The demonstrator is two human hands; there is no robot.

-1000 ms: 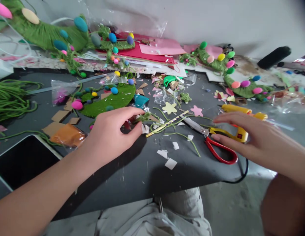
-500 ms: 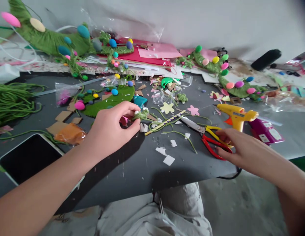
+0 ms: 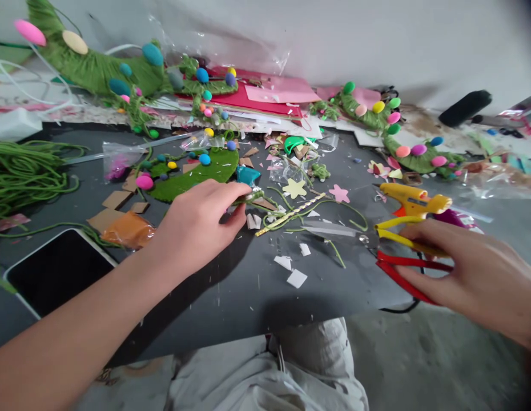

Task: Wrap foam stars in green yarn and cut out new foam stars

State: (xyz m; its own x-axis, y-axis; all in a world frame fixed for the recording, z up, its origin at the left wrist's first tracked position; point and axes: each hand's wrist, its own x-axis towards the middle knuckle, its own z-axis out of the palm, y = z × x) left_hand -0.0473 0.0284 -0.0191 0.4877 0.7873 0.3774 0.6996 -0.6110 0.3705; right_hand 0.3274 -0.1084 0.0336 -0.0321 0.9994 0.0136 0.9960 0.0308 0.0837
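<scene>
The yarn point(image 3: 256, 196) lies left of the scissors point(image 3: 363, 240), pinched between the thumb and fingers of the left hand point(image 3: 203, 220). The right hand point(image 3: 471, 265) curls around the scissors' handles. The blades stand apart from the yarn, so this piece seems unfinished; far behind the scissors, the garlands point(image 3: 105, 69) look largely made up. Fingers hide the yarn's end; blur obscures the blades.

Setting: a craft workspace. Evidence on my dark table point(image 3: 231, 311): scissors point(image 3: 368, 241), a yellow glue gun point(image 3: 413, 200), a heap of green cord point(image 3: 28, 174), scattered white scraps point(image 3: 297, 278). Toward the wall point(image 3: 377, 40) I note stacked red and pink sheets point(image 3: 265, 100) and green-wrapped forms point(image 3: 94, 74) studded with bright rounded pieces point(image 3: 152, 54).
</scene>
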